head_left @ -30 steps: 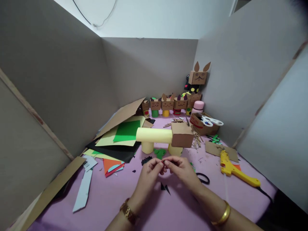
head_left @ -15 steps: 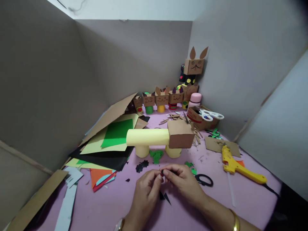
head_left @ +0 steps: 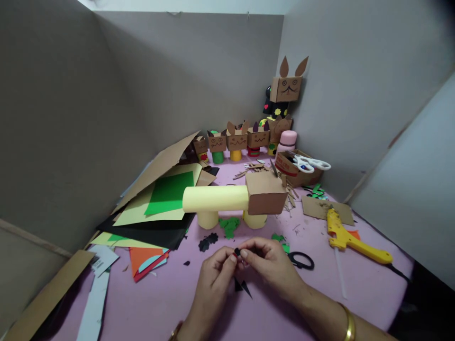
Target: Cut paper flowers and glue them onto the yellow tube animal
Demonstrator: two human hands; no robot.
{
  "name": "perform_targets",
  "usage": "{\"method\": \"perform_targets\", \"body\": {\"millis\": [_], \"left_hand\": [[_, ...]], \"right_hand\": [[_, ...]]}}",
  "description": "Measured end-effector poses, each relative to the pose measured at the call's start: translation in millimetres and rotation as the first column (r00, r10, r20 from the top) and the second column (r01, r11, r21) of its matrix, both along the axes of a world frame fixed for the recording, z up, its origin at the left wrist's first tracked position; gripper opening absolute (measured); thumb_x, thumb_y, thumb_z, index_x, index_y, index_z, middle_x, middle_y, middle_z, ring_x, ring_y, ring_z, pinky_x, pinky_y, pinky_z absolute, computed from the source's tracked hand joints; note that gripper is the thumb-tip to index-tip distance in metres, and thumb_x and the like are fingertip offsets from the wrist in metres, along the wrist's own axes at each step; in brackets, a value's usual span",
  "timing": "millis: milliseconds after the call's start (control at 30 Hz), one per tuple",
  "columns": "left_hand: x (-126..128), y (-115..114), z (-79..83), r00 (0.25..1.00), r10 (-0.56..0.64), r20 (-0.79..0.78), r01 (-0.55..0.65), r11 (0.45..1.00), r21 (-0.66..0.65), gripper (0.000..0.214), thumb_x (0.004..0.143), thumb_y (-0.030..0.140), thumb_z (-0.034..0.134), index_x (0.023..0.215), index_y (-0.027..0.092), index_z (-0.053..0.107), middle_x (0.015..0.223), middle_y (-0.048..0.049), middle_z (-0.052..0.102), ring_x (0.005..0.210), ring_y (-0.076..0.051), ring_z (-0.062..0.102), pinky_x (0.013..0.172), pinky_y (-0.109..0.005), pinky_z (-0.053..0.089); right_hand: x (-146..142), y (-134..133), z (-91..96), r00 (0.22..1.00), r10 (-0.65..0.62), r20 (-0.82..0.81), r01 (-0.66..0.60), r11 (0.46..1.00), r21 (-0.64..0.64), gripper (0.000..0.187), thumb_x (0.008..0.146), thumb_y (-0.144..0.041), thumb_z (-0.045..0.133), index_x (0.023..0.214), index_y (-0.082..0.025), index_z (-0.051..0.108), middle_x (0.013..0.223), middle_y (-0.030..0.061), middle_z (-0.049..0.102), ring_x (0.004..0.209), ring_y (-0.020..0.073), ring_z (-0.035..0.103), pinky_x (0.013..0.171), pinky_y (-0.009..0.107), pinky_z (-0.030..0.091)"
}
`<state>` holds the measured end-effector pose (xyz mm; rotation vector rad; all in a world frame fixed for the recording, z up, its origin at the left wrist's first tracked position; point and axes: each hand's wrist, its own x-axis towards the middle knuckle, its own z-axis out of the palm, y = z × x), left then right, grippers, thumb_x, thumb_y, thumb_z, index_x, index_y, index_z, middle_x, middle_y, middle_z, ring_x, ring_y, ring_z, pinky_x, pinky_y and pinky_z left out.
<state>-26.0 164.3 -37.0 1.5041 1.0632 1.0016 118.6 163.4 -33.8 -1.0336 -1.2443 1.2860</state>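
A small black paper piece [head_left: 237, 252] is pinched between the fingertips of my left hand [head_left: 217, 277] and my right hand [head_left: 272, 265], just above the table. A bit of red shows at my left fingertips; what it belongs to I cannot make out. Beyond my hands stands a figure with a pale yellow paper tube [head_left: 215, 198] as body, short yellow tube legs and a brown cardboard box [head_left: 266, 193] at its right end. Black flower cut-outs [head_left: 208, 242] and a pile of green cut-outs [head_left: 229, 226] lie near its legs. Black scraps [head_left: 243, 286] lie below my hands.
Black-handled scissors [head_left: 301, 260] lie by my right hand, partly hidden. A yellow glue gun [head_left: 355, 241] rests at the right. Sheets of coloured paper [head_left: 169, 192] and cardboard fill the left side. Box-headed figures [head_left: 237, 140] and white-handled scissors [head_left: 309, 163] are at the back.
The view has tipped slightly downward, so everything sits a little differently in the picture. The black piece shows more between my fingertips. Both hands stay in nearly the same place.
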Motion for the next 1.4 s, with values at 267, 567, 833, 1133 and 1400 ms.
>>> {"method": "perform_targets", "body": {"millis": [267,567,833,1133,1400], "left_hand": [[-1.0,0.3,-3.0,0.992,0.109,-0.063,-0.102,0.99,0.102,0.012,0.079,0.029,0.058,0.081,0.019,0.063,0.072,-0.0022,0.063,0.067,-0.017,0.058,0.062,-0.025,0.045],[-5.5,-1.6,-7.8,0.944,0.229,-0.236,-0.077,0.852,0.517,0.018,0.081,0.016,0.056,0.09,0.024,0.07,0.086,-0.0053,0.071,0.082,-0.02,0.063,0.076,-0.03,0.047],[-4.5,-4.5,-8.8,0.911,0.345,-0.224,-0.157,0.795,0.587,0.015,0.079,0.016,0.061,0.089,0.023,0.069,0.082,-0.0048,0.071,0.077,-0.019,0.064,0.073,-0.029,0.048],[-3.3,1.1,-8.3,0.952,0.25,-0.175,-0.124,0.841,0.527,0.019,0.082,0.018,0.056,0.093,0.022,0.07,0.087,-0.0045,0.073,0.079,-0.018,0.066,0.073,-0.028,0.05],[-0.4,3.6,-5.5,0.98,0.177,0.092,-0.174,0.984,-0.036,0.013,0.08,0.029,0.06,0.082,0.019,0.068,0.076,-0.0018,0.067,0.073,-0.015,0.059,0.066,-0.023,0.046]], "right_hand": [[2.5,-0.2,-1.6,0.988,-0.075,0.132,0.074,0.997,0.017,0.012,0.075,-0.025,0.062,0.072,-0.015,0.067,0.062,-0.0007,0.063,0.058,0.0113,0.055,0.056,0.022,0.044],[3.3,-0.9,-3.6,0.982,-0.061,0.177,0.056,0.998,0.033,0.015,0.076,-0.025,0.058,0.072,-0.015,0.068,0.06,-0.0009,0.063,0.055,0.0106,0.053,0.054,0.022,0.04],[0.7,0.1,-1.7,0.987,-0.063,0.146,0.071,0.996,-0.05,0.013,0.073,-0.023,0.058,0.067,-0.014,0.065,0.05,-0.0049,0.053,0.046,0.008,0.044,0.048,0.02,0.036],[0.8,0.3,-5.9,0.991,-0.014,0.136,0.017,1.0,-0.021,0.016,0.077,-0.026,0.055,0.072,-0.013,0.064,0.055,-0.0031,0.054,0.048,0.0083,0.044,0.047,0.02,0.035],[2.9,0.3,-5.6,0.972,-0.041,0.233,0.021,0.996,0.088,0.014,0.08,-0.021,0.053,0.075,-0.014,0.065,0.064,-0.0003,0.059,0.059,0.0117,0.051,0.056,0.023,0.039]]}}
